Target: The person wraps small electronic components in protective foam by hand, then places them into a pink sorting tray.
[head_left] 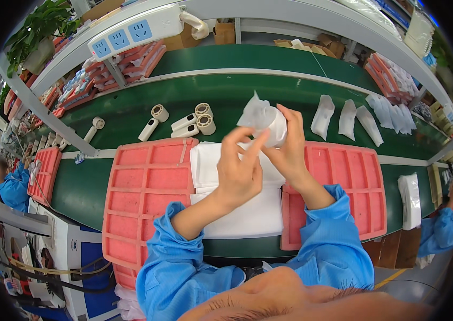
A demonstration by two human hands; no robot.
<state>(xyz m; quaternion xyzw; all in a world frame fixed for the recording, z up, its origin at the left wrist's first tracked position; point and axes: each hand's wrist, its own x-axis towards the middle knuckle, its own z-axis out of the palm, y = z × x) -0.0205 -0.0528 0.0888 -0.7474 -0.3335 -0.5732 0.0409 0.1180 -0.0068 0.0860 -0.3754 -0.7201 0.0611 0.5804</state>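
Observation:
Above the middle of the bench I hold up a white round-headed device (277, 131) with a thin translucent bag (255, 113) about its left side. My right hand (292, 144) is closed around the device from the right, thumb below and fingers over the top. At the bag's lower edge, the bent fingers of my left hand (241, 168) pinch the film. Part of the device is hidden by the bag and my fingers. Below my hands lies a stack of white sheet-like sleeves (242, 214).
Pink compartment trays (149, 198) (344, 187) flank the stack. On the green belt (226, 88) lie several white handheld devices with round heads (159, 113) at left and several frosted bagged pieces (322, 117) at right. A power strip (135, 32) hangs overhead. Co-workers' blue sleeves (15, 187) show at both sides.

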